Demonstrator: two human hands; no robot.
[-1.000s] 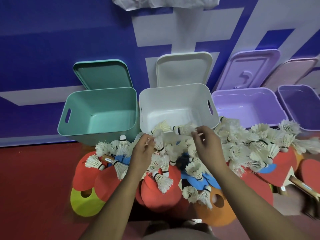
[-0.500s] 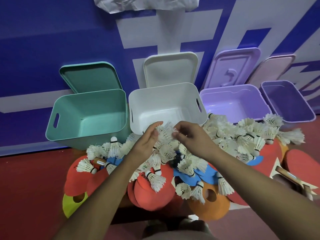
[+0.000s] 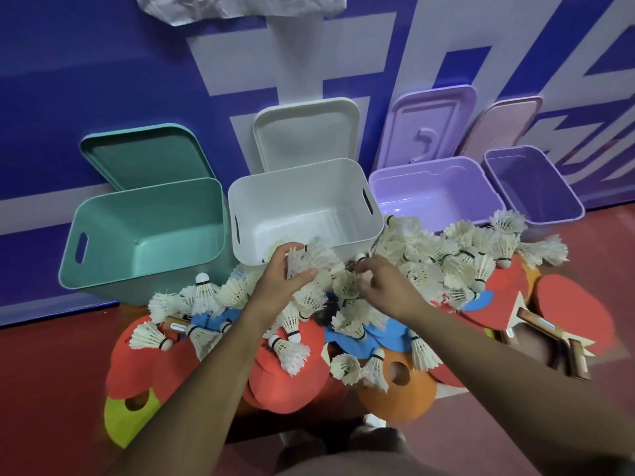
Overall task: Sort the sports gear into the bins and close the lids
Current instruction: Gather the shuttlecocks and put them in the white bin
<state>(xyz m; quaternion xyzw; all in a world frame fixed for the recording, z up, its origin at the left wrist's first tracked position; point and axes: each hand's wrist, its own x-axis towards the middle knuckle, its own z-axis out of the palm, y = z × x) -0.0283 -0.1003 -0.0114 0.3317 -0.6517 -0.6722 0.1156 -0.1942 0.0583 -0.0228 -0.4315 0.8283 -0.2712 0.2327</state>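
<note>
- My left hand [image 3: 281, 281] is gripping a bunch of white feather shuttlecocks [image 3: 311, 257], fingers and thumb curled round it, right at the near rim of the white plastic bin [image 3: 299, 197].
- Half a second ago both hands were working on that bunch together. Now only the left is carrying it, so I am judging the first drop into a bin to be next.
- My right hand [image 3: 386, 286] is dipping back into the loose heap of shuttlecocks [image 3: 446, 266]. Its fingers are curling, but I cannot tell whether they are pinching one.
- I am counting four open bins: the white one, a teal plastic bin [image 3: 154, 214] on its left, and a lilac plastic bin [image 3: 433, 197] and a darker purple bin [image 3: 525, 180] on its right. All are looking empty.
- I am counting four lids leaning on the wall: a teal lid [image 3: 144, 156], a white lid [image 3: 305, 132], a lilac lid [image 3: 429, 125] and a pink lid [image 3: 505, 121].
- The shuttlecocks are lying too tangled to count, and the flat round disc markers [image 3: 398, 383] underneath are half hidden. I am making out at least two red table-tennis paddles [image 3: 577, 310].
</note>
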